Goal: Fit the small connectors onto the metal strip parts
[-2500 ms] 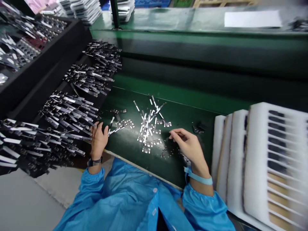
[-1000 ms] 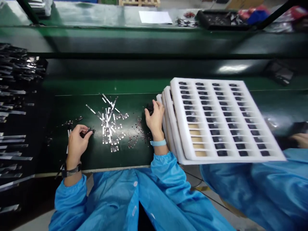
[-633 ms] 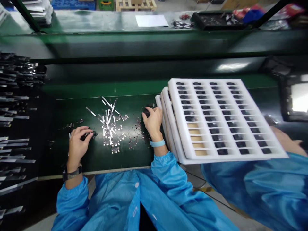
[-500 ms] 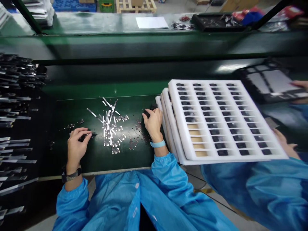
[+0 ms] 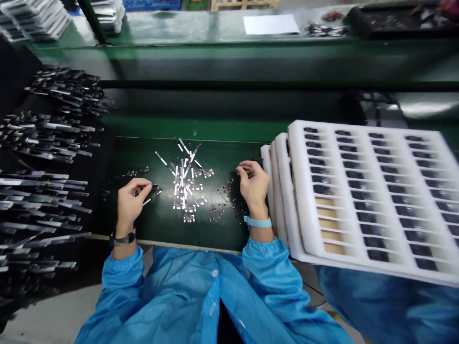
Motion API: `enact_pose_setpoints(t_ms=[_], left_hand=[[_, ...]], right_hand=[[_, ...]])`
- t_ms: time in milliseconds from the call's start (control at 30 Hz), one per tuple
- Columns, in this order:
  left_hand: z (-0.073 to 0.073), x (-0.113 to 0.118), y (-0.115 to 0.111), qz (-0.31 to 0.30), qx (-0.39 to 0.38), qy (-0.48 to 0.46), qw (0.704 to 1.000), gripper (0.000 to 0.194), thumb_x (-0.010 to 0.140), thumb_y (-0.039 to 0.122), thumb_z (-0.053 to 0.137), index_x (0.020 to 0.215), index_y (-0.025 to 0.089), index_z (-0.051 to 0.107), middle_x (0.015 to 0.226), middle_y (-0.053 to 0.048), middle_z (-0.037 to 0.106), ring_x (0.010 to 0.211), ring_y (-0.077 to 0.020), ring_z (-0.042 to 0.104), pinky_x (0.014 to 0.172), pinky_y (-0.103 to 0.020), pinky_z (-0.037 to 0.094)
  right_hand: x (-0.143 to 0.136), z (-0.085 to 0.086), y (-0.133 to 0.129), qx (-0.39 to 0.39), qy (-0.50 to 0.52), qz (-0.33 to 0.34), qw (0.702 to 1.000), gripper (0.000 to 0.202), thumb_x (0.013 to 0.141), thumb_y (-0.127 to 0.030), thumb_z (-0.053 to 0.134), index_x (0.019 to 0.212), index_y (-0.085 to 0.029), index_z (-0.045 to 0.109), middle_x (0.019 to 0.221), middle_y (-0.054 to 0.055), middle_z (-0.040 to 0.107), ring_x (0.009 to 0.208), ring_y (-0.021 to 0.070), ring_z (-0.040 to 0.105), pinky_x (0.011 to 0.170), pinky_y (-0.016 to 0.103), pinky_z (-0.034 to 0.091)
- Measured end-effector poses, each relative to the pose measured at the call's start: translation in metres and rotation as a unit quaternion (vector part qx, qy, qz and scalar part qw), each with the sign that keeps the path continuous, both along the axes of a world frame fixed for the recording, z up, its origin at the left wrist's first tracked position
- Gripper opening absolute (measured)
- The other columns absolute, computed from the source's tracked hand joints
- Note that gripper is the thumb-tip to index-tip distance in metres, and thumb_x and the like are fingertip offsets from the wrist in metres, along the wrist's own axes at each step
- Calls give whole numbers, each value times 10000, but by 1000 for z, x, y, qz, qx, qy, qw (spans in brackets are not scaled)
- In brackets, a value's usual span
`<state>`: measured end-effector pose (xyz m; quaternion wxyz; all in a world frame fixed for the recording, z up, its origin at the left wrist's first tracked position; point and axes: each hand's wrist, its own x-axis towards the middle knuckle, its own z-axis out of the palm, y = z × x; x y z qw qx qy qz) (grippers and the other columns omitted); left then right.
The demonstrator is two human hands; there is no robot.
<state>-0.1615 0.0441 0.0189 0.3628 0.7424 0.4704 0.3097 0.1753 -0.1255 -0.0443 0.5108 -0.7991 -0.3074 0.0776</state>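
My left hand (image 5: 132, 201) is closed in a pinch just above the green bench. A small dark electronic part (image 5: 156, 190) with a pale strip pokes out at its fingertips. Right of it lies a loose pile of silver flex strips (image 5: 184, 191). My right hand (image 5: 254, 185) has its thumb and fingers drawn together beside the white foam trays; whatever they hold is too small to make out. Scattered tiny reddish and dark parts with thin wires (image 5: 224, 203) lie between the pile and that hand.
Stacked white foam trays (image 5: 299, 191) stand at the right, their slots largely filled with black parts. Dark racks of strip-tailed parts (image 5: 43, 191) fill the left side. Behind, a raised shelf (image 5: 186, 28) carries white paper (image 5: 270, 25) and a black tray (image 5: 398, 24). Part of a co-worker's blue sleeve (image 5: 380, 301) shows below the trays.
The camera has turned left, so the bench contents sit further right. A pale strip now shows under my left fingertips. The fingers of my right hand have drawn closer together.
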Motion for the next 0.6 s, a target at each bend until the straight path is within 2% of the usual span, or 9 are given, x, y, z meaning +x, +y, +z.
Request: enact_pose_setpoints(t_ms=[133,267,367,467,600], left_hand=[[21,11,-9,34,-49,-80,995,212,857,363,781,960,178,771,835,-45,767,740,-173,707,725,-298,572],[50,29,-17,-2,-93,-169,981,289,857,321,823,1096,165,780,769,-25,743,634,-135,674,572,-230,491],[66,42,-18,-34,-107,-227,967,287,856,295,842,1110,170,796,752,-20,732,606,-125,671,528,-216,476],[74,51,-17,-53,-122,-257,957,288,839,282,867,1098,172,809,799,-38,761,657,-148,725,563,-229,537],[68,55,-15,-56,-146,-241,958,265,803,281,903,1021,153,821,853,-77,796,764,-213,796,629,-270,609]], right_hand=[[-12,11,1,34,52,52,997,177,987,-373,616,985,-212,689,890,81,781,864,255,739,848,398,567],[-23,18,3,53,101,110,987,202,1005,-414,632,991,-217,671,848,61,774,818,231,740,795,372,568],[-26,19,4,61,142,143,977,253,1006,-476,646,990,-224,657,836,52,764,754,210,715,732,354,560],[-28,19,4,65,181,162,968,311,988,-541,677,984,-231,647,817,43,751,710,197,687,683,343,550],[-28,18,4,83,212,165,960,337,954,-554,732,990,-230,649,826,42,750,728,194,688,693,343,556]])
